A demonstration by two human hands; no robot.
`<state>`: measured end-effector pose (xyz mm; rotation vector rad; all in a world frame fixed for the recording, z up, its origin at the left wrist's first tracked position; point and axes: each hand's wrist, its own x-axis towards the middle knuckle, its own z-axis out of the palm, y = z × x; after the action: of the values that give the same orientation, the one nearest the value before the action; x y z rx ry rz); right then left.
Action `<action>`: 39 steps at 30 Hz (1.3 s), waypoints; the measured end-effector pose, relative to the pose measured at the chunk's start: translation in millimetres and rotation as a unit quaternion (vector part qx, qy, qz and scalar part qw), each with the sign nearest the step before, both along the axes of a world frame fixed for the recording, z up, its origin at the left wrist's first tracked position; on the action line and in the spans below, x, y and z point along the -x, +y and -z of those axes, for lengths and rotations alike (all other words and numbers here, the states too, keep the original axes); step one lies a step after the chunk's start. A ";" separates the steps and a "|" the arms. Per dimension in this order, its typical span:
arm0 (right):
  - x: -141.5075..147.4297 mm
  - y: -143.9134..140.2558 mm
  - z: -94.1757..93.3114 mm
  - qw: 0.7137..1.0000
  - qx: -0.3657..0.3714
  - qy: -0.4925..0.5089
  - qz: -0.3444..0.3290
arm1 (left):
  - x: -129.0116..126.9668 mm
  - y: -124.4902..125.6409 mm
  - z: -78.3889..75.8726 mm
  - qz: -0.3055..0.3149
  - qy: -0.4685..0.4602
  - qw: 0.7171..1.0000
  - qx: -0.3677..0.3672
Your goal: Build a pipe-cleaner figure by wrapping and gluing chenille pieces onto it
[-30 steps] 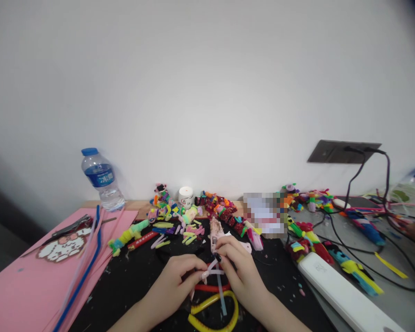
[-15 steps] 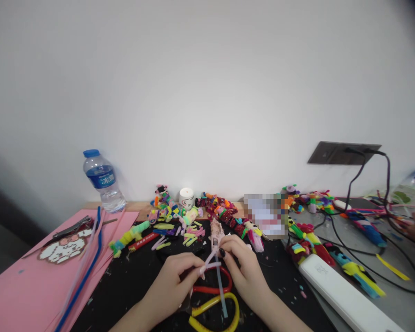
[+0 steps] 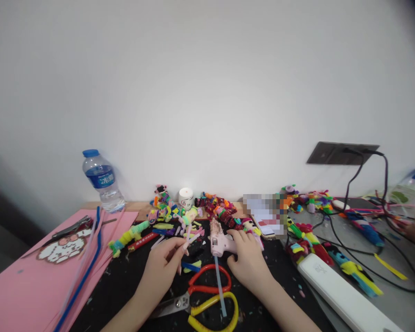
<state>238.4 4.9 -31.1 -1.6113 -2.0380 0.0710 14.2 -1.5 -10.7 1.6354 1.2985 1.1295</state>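
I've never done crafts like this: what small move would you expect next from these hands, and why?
Probably lifting the glue gun: the right hand already rests on it, while the left hand pinches a small pink piece beside its nozzle, seemingly ready for glue.

- Craft workbench against a plain white wall.
- Black mat littered with pipe-cleaner figures and offcuts.
- Pink glue gun, scissors, pink foam sheets.
- Wall socket with cables, power strip, water bottle.
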 end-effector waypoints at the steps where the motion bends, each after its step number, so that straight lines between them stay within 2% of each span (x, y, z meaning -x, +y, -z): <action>1: -0.6 0.5 0.5 1.000 0.006 0.001 -0.001 | 0.4 0.3 -0.1 -0.004 0.000 1.000 -0.001; 9: 0.9 0.0 -10.4 0.995 0.038 0.093 0.012 | 2.7 2.0 2.3 -0.022 0.019 1.000 0.001; 15: 6.3 -3.9 -17.9 0.968 0.050 0.234 -0.077 | 3.0 0.8 6.1 -0.015 0.031 0.999 -0.006; 20: 10.5 -7.9 -19.1 0.959 0.065 0.234 -0.148 | 2.8 -0.8 5.5 -0.012 0.065 0.997 -0.039; 39: 11.0 -8.2 -14.9 0.952 0.068 0.244 -0.174 | 2.7 -3.1 6.2 -0.005 0.128 0.988 -0.082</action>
<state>227.4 -3.3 -16.1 -1.1391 -1.9172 0.6814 11.5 -4.6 -17.0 1.9471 1.4054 1.0828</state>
